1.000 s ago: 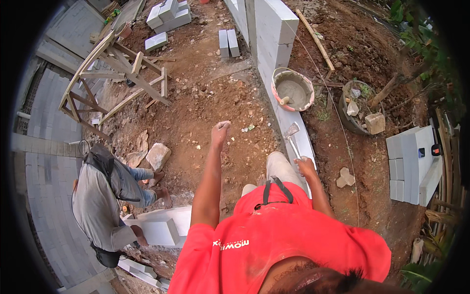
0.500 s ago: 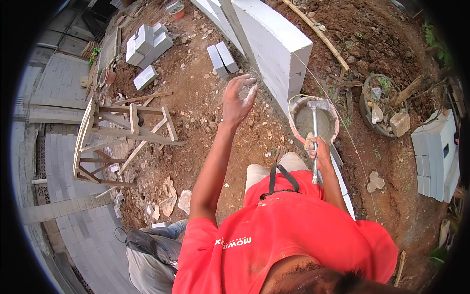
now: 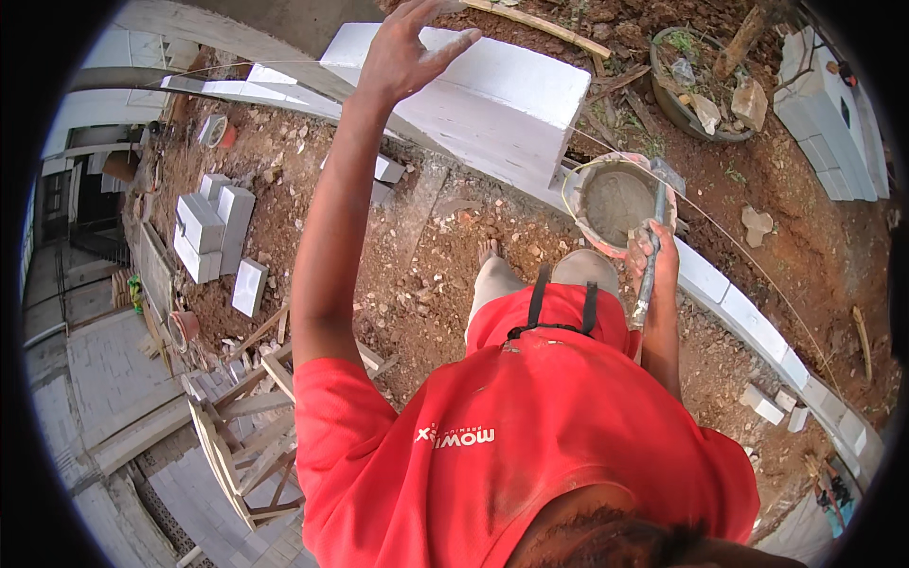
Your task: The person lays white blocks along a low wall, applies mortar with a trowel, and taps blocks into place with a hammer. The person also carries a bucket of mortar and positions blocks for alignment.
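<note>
My left hand [image 3: 409, 57] is raised over the top of the white block wall [image 3: 464, 104]. Its fingers are spread, dusted with pale powder, and hold nothing. In my right hand [image 3: 655, 254] is a hammer [image 3: 648, 284], gripped partway along its long metal handle, with the grey head [image 3: 668, 176] pointing away from me. That head overlaps the right rim of a bucket [image 3: 579, 208] in this view; whether it touches cannot be told. Wet grey mortar [image 3: 617, 204] fills the bucket, which stands by the near end of the wall.
A taut string [image 3: 734, 241] runs along the low block course [image 3: 743, 308] at right. White blocks [image 3: 213, 232] are stacked at left, near a wooden trestle [image 3: 248, 426]. A rubble-filled tub [image 3: 677, 104] and another block stack [image 3: 828, 118] stand at far right on brown soil.
My view has swung toward the left. My left hand has risen and moved farther out over the wall; the hammer in my right hand has turned, its head now right of the bucket.
</note>
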### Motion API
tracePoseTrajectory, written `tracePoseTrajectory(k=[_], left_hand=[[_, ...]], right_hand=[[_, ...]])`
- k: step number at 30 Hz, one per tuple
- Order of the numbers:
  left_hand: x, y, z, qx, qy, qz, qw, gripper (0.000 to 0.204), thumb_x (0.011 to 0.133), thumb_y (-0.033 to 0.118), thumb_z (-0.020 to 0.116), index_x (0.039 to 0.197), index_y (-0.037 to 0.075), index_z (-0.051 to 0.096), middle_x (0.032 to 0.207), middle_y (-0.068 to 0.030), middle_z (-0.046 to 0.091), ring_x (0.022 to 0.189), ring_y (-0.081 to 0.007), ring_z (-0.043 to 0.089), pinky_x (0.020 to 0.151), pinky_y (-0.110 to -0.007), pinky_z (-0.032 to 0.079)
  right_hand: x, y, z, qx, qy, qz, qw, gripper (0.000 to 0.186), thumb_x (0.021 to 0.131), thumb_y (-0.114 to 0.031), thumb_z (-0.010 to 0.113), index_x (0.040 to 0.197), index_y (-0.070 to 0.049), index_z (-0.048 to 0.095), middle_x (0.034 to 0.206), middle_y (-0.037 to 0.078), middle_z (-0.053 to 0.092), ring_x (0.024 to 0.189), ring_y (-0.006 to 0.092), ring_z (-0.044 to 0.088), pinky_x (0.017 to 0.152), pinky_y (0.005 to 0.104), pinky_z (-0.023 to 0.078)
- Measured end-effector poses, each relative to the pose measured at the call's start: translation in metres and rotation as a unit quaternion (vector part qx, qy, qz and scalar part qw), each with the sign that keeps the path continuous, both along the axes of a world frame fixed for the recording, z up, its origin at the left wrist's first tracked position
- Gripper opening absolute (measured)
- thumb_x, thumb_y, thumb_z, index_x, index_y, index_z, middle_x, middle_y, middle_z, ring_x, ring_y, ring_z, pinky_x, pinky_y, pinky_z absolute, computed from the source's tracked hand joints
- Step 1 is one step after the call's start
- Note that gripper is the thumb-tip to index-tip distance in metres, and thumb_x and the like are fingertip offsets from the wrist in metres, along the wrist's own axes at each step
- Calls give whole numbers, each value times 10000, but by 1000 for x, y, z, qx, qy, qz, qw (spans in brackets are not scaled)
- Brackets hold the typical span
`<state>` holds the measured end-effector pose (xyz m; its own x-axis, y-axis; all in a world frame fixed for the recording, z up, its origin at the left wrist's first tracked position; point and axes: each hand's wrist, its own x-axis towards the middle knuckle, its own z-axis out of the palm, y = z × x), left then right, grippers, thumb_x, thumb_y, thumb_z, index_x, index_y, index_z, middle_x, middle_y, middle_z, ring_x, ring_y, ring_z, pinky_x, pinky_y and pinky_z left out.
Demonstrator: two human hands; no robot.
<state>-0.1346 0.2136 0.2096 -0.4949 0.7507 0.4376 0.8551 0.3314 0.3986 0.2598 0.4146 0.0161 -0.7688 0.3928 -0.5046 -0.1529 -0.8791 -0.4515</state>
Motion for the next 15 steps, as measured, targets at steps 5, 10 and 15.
tracePoseTrajectory(k=[5,10,15], left_hand=[[-56,10,-19,-158,-89,-55,982,736,869,600,749,1321,23,679,1253,-268,702,1222,-405,652,1066,-465,508],[-81,7,-33,-226,-43,-95,969,746,872,718,648,1162,41,766,1113,-263,742,1098,-424,700,1002,-474,541],[-80,2,-29,-213,-46,-110,970,705,865,743,631,1105,102,799,1047,-242,756,1029,-417,713,950,-497,551]], right_hand=[[-7,-62,31,30,-70,-97,992,138,1055,-217,523,979,-103,509,631,-16,462,445,110,437,353,249,382],[-9,-107,73,80,-20,-171,982,205,1098,-182,493,915,-88,495,643,-34,457,465,92,449,391,231,391],[-44,-124,75,121,-115,-259,952,183,1055,-184,542,905,-86,505,625,-36,438,467,90,425,384,242,377]])
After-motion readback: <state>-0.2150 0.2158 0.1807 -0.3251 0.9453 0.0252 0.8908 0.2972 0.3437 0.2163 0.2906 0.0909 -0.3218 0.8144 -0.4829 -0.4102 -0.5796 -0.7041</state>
